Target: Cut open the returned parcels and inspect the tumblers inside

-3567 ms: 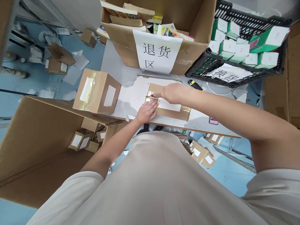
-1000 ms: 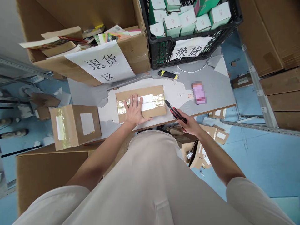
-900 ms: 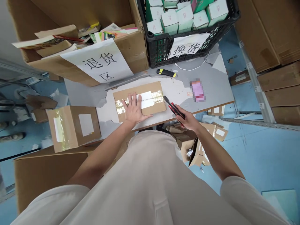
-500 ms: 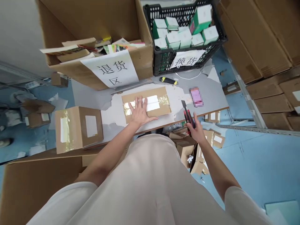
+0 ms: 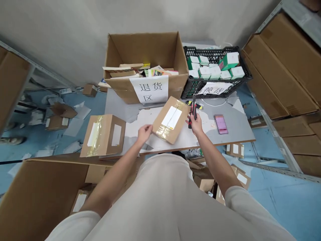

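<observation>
A flat cardboard box (image 5: 160,115) with a white label and clear tape lies at a slant over the table, one end seemingly raised. At its near left corner, my left hand (image 5: 144,133) pinches the edge. My right hand (image 5: 197,124) is closed round a red and black utility knife (image 5: 193,108), its tip pointing away from me, beside the box's right edge. Behind the knife, partly covered, is a yellow and black cutter (image 5: 199,106). A pink, blurred-out object (image 5: 220,124) rests on the table to the right.
At the back stand a large open carton (image 5: 120,88) holding books and a black crate (image 5: 215,51) with green-and-white boxes. A taped box (image 5: 100,135) sits at the table's left end. Shelves with cartons (image 5: 288,67) rise at right. A big open carton (image 5: 45,187) is at lower left.
My left hand has gone from lying flat on the box to gripping its corner. The box has turned to a slant. My right hand has brought the knife leftward, beside it. The view has tilted up.
</observation>
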A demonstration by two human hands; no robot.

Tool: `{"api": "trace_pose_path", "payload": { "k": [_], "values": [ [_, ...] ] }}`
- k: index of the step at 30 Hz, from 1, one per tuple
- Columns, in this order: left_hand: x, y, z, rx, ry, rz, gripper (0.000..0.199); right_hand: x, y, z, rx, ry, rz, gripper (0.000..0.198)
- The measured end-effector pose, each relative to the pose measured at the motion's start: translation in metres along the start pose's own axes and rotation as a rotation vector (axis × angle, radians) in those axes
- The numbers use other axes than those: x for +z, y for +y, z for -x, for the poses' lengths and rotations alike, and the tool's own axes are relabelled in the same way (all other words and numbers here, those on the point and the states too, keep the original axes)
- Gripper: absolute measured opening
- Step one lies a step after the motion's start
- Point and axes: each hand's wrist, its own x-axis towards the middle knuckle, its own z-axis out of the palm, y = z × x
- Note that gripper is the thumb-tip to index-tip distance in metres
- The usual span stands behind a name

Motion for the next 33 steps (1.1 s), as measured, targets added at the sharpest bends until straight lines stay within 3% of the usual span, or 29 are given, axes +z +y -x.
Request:
{"api": "trace_pose_path", "payload": {
  "k": [4, 9, 13, 16, 19, 21, 23, 26, 30, 33],
  "values": [
    [0.019, -0.011, 0.046, 0.0, -0.028, 0.101, 0.032, 0.02, -0.001, -0.015, -0.042, -0.037, 0.094, 0.042],
    [0.022, -0.012, 0.044, 0.016, -0.026, 0.11, 0.034, 0.013, 0.003, 0.006, 0.004, 0.012, 0.084, 0.046],
    [0.019, 0.013, -0.006, 0.133, -0.03, -0.04, 0.043, -0.005, 0.004, 0.059, 0.092, 0.1, 0.059, 0.052],
    [0.023, 0.05, -0.069, 0.39, -0.029, -0.252, 0.052, -0.011, 0.01, 0.116, 0.21, 0.189, 0.089, 0.053],
    [0.033, 0.08, -0.125, 0.52, -0.123, -0.358, 0.056, -0.003, 0.018, 0.158, 0.355, 0.226, -0.095, 0.057],
    [0.038, 0.088, -0.146, 0.524, -0.209, -0.41, 0.059, 0.006, 0.022, 0.169, 0.403, 0.223, -0.271, 0.059],
    [0.04, 0.087, -0.153, 0.488, -0.207, -0.443, 0.059, 0.012, 0.023, 0.165, 0.393, 0.245, -0.375, 0.058],
    [0.032, 0.072, -0.14, 0.42, -0.083, -0.442, 0.052, 0.006, 0.021, 0.142, 0.317, 0.291, -0.368, 0.051],
    [0.011, 0.036, -0.09, 0.345, 0.088, -0.397, 0.04, -0.018, 0.014, 0.088, 0.192, 0.246, -0.205, 0.043],
    [-0.003, 0.008, -0.038, 0.275, 0.126, -0.365, 0.042, -0.026, 0.008, 0.041, 0.078, 0.16, -0.04, 0.039]
  ]
}}
